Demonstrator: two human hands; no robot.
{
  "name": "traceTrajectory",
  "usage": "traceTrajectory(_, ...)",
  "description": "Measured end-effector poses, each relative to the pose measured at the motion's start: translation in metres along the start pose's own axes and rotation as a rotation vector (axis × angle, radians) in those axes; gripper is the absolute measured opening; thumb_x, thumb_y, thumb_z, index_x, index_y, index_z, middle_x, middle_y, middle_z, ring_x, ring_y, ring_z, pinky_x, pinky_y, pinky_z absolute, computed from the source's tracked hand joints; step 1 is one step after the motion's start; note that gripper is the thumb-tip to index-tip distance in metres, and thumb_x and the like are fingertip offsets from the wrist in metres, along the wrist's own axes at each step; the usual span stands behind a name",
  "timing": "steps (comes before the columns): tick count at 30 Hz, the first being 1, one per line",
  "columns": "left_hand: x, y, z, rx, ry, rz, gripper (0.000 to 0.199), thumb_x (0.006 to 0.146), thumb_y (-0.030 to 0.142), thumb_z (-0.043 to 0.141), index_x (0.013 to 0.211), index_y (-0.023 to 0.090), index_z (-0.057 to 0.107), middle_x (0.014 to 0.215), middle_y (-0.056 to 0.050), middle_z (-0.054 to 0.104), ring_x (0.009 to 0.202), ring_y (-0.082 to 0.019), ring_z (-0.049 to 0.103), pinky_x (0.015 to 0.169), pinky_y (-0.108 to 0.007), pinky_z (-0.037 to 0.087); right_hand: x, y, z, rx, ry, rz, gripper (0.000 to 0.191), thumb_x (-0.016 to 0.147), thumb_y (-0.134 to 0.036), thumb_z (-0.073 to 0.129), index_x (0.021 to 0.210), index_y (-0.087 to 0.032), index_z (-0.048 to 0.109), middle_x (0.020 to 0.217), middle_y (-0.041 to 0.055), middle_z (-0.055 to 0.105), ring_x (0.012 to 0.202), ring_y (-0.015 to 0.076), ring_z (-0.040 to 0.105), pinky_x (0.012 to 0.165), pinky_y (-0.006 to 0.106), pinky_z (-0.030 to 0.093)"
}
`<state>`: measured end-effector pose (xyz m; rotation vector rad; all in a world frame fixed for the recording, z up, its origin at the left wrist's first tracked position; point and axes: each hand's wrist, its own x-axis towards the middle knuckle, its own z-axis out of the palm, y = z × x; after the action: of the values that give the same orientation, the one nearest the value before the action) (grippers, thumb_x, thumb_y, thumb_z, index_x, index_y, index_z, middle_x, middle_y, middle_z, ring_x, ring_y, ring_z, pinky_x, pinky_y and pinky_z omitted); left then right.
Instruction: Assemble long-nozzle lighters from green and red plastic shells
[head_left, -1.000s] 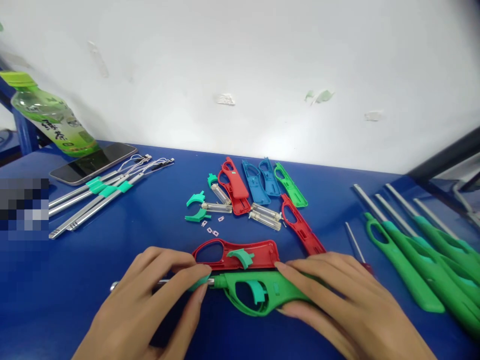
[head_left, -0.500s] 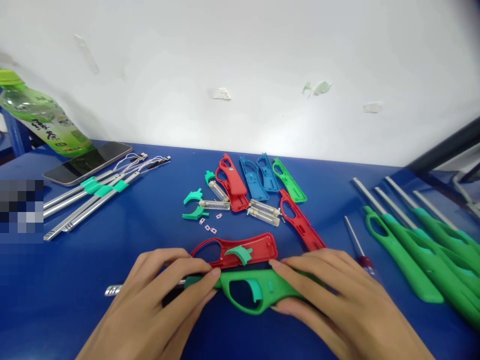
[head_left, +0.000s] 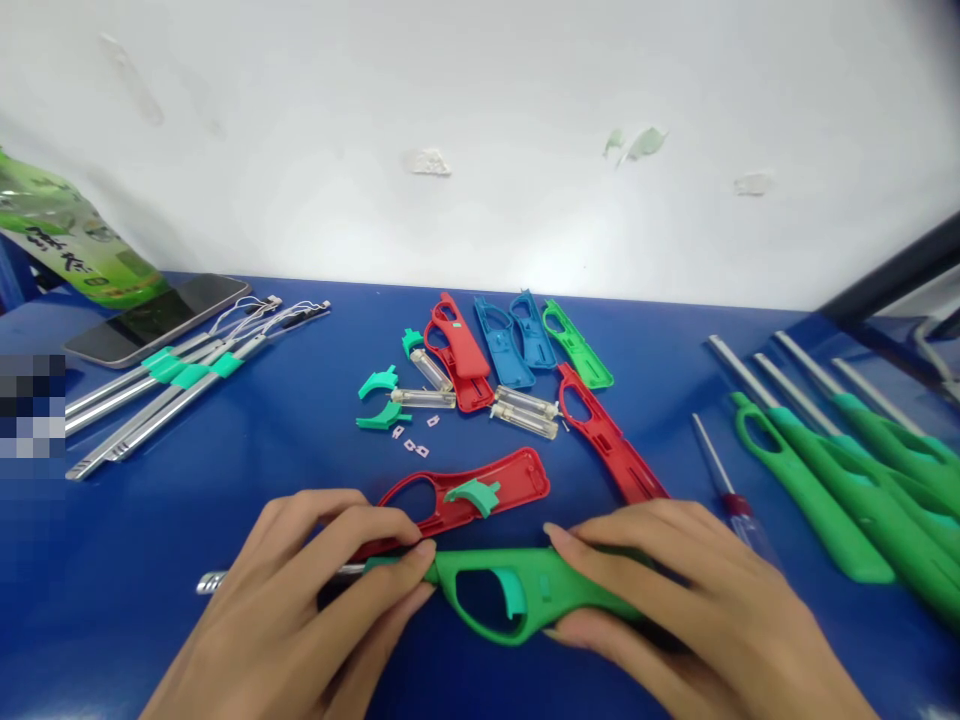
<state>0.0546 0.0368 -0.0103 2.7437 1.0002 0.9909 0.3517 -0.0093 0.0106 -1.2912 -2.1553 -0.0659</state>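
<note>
A green lighter [head_left: 551,583] with a teal trigger and a metal tube lies level between my hands. My left hand [head_left: 322,600] pinches it where the tube meets the green body; the tube's tip sticks out beyond that hand. Thumb and fingers of my right hand [head_left: 675,600] are closed round the handle, hiding its far end. Just behind the lighter is a red casing half [head_left: 517,480] with a loose teal trigger [head_left: 475,496] on it. Part of the red casing is hidden by my left hand.
Metal tubes with wires [head_left: 187,390], a phone [head_left: 157,320] and a bottle [head_left: 82,240] are at left. Clear fuel tanks [head_left: 525,412] and casing halves [head_left: 577,345] lie mid-table. A screwdriver [head_left: 739,505] and several green lighters [head_left: 817,490] are at right.
The camera view has shifted slightly. The red casing half behind the lighter has tilted, its left end now nearer my left hand. Both hands keep their hold on the green lighter.
</note>
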Motion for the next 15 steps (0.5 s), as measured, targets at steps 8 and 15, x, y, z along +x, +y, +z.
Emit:
traceTrajectory(8, -0.002, 0.0016, -0.0003, 0.054, -0.011, -0.059, 0.037, 0.101, 0.011, 0.062, 0.133, 0.027, 0.072, 0.133, -0.006, 0.07, 0.123, -0.026, 0.062, 0.103, -0.042, 0.052, 0.0011, 0.0017, 0.0011, 0.012, 0.02, -0.013, 0.04, 0.115, -0.055, 0.057, 0.109, -0.027, 0.085, 0.091, 0.0007, 0.086, 0.075, 0.017, 0.082, 0.07, 0.03, 0.065)
traceTrajectory(15, -0.0035, 0.0034, -0.0031, 0.078, 0.021, -0.066, 0.036, 0.1, 0.008, 0.064, 0.131, 0.026, 0.07, 0.135, -0.005, 0.067, 0.123, -0.025, 0.061, 0.102, -0.041, 0.051, -0.0035, 0.0016, 0.0037, -0.006, 0.058, -0.03, 0.032, 0.115, -0.052, 0.06, 0.114, -0.028, 0.082, 0.094, -0.002, 0.085, 0.081, 0.0156, 0.082, 0.076, 0.029, 0.064)
